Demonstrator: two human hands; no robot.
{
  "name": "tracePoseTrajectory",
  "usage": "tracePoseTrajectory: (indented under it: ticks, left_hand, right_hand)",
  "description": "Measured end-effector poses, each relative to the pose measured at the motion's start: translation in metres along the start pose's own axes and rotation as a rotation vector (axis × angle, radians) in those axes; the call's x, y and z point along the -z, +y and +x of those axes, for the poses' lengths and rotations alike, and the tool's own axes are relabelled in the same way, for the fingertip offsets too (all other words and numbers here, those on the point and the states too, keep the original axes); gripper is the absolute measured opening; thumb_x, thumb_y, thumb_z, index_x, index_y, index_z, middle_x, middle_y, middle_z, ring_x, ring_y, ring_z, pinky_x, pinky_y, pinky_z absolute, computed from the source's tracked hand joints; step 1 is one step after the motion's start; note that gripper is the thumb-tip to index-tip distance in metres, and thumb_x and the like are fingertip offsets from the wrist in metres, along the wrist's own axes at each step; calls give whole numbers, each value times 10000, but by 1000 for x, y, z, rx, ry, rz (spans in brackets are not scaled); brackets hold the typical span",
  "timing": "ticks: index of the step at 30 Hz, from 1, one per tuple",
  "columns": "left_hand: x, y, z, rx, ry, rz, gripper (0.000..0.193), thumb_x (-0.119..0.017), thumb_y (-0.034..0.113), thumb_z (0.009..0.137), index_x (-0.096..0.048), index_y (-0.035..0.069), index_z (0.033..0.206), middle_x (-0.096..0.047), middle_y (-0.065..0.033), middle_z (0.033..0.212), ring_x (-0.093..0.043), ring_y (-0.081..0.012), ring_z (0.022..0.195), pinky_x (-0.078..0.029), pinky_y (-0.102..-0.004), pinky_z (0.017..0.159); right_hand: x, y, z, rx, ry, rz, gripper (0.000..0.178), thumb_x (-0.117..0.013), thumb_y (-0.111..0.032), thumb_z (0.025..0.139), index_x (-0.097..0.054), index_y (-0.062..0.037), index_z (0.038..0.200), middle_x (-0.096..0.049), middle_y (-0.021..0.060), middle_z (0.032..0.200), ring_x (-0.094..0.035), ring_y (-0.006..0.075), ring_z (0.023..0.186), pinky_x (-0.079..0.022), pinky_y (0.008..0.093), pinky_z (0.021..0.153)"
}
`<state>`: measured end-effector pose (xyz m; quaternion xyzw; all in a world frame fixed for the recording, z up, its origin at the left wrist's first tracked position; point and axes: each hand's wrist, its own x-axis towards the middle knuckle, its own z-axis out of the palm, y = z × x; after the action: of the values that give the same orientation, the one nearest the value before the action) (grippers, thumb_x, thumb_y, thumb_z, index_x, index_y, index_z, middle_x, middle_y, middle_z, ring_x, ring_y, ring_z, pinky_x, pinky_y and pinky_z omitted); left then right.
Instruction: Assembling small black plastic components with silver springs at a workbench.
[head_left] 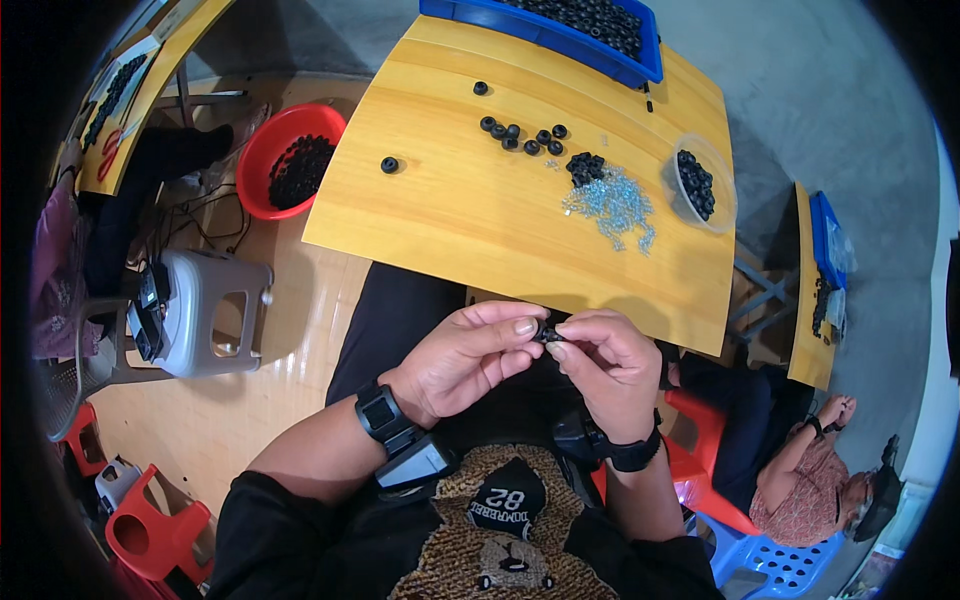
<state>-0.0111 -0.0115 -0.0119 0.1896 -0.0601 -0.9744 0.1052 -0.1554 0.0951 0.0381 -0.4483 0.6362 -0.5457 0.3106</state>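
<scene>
A: Starting at left?
B: Red basin (pixel 252 180) on the floor, dark pieces inside. Then the yellow table (pixel 400 225), one round black piece (pixel 389 165) alone on its left part.
A: Left hand (pixel 452 358)?
B: Just off the near edge of the table. Thumb and fingertips pinched on a small black part (pixel 547 334).
A: Next?
B: Loose group of round black pieces (pixel 512 131) mid-table; blue tray (pixel 540 38) at the far edge, heaped with more.
A: And the part itself?
B: Between the two hands, above the lap. Mostly covered by fingers; cannot tell whether it is one piece or two.
A: Rightward?
B: Small black heap (pixel 583 168) touching a spread of pale clear bits (pixel 615 208). Right hand (pixel 615 375) nearer the body, thumb and forefinger clamped on the same part. Clear tub (pixel 672 197) farthest right on the table, holding black pieces.
</scene>
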Motion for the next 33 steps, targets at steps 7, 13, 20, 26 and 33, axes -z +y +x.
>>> tracePoseTrajectory:
  ticks: [7, 13, 20, 26, 33]
  left_hand:
    - [3, 1, 2, 2, -22, -25, 225, -576, 82, 914, -597, 0, 1122, -650, -91, 954, -635, -119, 814, -546, -206, 731]
    - [2, 2, 2, 8, -19, -42, 222, -567, 76, 918, -597, 4, 1125, -649, -91, 957, -632, -119, 818, -545, -207, 738]
    - [3, -1, 1, 6, -26, -46, 230, -566, 72, 918, -597, 8, 1136, -650, -99, 968, -637, -136, 838, -547, -214, 745]
    - [4, -1, -1, 8, -62, -66, 233, -562, 59, 917, -597, 7, 1141, -655, -117, 975, -649, -152, 834, -556, -233, 749]
    - [5, -4, -2, 2, -98, -88, 236, -561, 40, 911, -597, 2, 1141, -658, -131, 985, -660, -168, 838, -565, -243, 759]
  right_hand:
    - [0, 2, 0, -81, 1, 102, 177, -652, 93, 789, -644, 24, 952, -636, 86, 950, -621, 126, 841, -508, 241, 735]
    - [-1, 2, 2, -87, 4, 94, 175, -661, 86, 786, -647, 19, 947, -638, 83, 941, -620, 124, 832, -505, 239, 722]
    - [-1, 2, 5, 10, 1, -2, 177, -676, 82, 764, -657, 8, 924, -645, 92, 905, -626, 138, 812, -497, 238, 700]
    - [-2, -4, 5, 77, -2, -61, 191, -681, 88, 746, -658, 5, 916, -644, 94, 882, -615, 129, 765, -480, 228, 661]
    - [-4, -8, 4, 170, 5, -146, 213, -693, 99, 712, -648, 3, 896, -642, 100, 841, -598, 116, 678, -463, 218, 596]
